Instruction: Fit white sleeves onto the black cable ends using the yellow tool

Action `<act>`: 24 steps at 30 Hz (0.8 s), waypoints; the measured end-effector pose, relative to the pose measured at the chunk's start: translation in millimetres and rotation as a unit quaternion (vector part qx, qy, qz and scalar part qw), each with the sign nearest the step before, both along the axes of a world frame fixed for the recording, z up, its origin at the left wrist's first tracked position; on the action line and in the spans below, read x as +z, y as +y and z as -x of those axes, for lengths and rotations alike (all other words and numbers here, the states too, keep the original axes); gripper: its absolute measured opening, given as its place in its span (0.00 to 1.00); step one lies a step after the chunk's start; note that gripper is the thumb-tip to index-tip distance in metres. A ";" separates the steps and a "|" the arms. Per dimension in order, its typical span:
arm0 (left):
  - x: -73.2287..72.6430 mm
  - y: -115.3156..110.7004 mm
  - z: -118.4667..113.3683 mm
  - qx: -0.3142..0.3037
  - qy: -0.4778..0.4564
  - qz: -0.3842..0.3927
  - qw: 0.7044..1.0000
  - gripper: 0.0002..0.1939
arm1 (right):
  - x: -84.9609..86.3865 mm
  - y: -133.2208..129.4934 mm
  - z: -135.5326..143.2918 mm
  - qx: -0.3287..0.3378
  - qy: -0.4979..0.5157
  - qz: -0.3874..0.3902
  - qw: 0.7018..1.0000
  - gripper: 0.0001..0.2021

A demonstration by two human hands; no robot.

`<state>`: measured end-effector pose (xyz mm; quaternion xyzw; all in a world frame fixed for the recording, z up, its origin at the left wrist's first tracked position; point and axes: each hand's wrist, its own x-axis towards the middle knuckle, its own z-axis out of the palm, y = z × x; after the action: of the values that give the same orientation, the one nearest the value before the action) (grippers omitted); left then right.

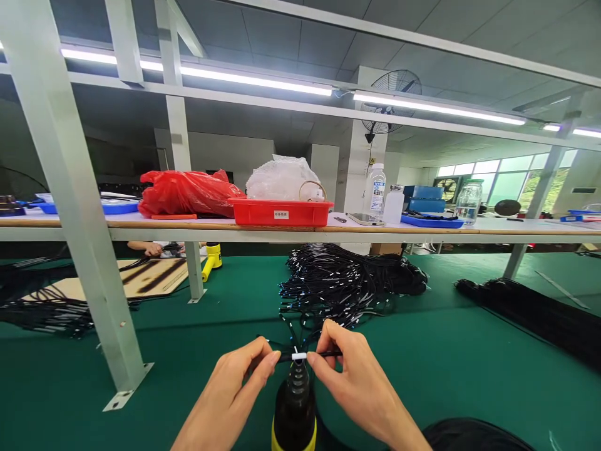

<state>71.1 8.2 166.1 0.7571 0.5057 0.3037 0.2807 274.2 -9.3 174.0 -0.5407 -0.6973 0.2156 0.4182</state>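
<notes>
A black cable stretches level between my two hands, with a short white sleeve around its middle. My left hand pinches the cable just left of the sleeve, thumb against fingers. On the other side, my right hand pinches it close to the sleeve's right end. Directly below the sleeve is the ribbed black nozzle of a black and yellow heat gun; whether they touch I cannot tell. Beyond my hands lies a large pile of black cables with white and blue bits at their ends.
A white metal post stands on the green table at left. The shelf above holds a red bin, a red plastic bag and bottles. More cable bundles lie right. Behind, another person's hand appears near a yellow tool.
</notes>
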 end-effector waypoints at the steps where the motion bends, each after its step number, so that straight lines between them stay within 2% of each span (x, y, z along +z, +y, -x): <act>1: -0.2 0.2 0.0 -0.004 -0.002 0.002 1.000 0.23 | -0.4 0.4 0.1 0.000 -0.002 0.003 1.000 0.08; 19: 2.5 2.7 -1.6 -0.019 -0.015 0.012 1.000 0.22 | 0.1 1.4 -2.1 -0.005 -0.023 0.001 1.000 0.07; 24: 2.9 3.9 -1.5 -0.022 -0.031 0.001 0.999 0.18 | 1.3 -0.1 -4.0 0.000 -0.024 0.005 1.000 0.06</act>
<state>72.6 12.0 169.0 0.7579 0.4806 0.3200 0.3036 278.1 -9.3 175.3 -0.5480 -0.7060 0.2056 0.3987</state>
